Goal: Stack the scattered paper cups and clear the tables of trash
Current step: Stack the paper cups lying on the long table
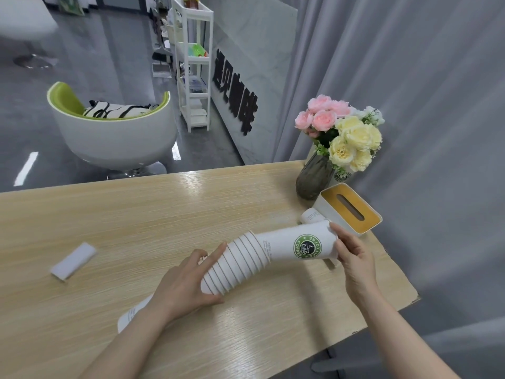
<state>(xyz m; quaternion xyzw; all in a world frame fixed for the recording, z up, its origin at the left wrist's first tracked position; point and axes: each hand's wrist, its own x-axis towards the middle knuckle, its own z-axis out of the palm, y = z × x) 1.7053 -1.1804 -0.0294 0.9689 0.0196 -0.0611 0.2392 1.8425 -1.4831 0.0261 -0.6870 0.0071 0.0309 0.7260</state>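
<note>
Here the left hand curls round the ribbed lower part of a long stack of paper cups lying sideways just above the wooden bench, while the right hand grips the top cup's end, its bottom hidden behind the fingers. The stack's other end vanishes under the left forearm. A folded white paper, blurred, lies well apart to the left. Another cup lies half hidden beside the tissue box, near the flower vase.
</note>
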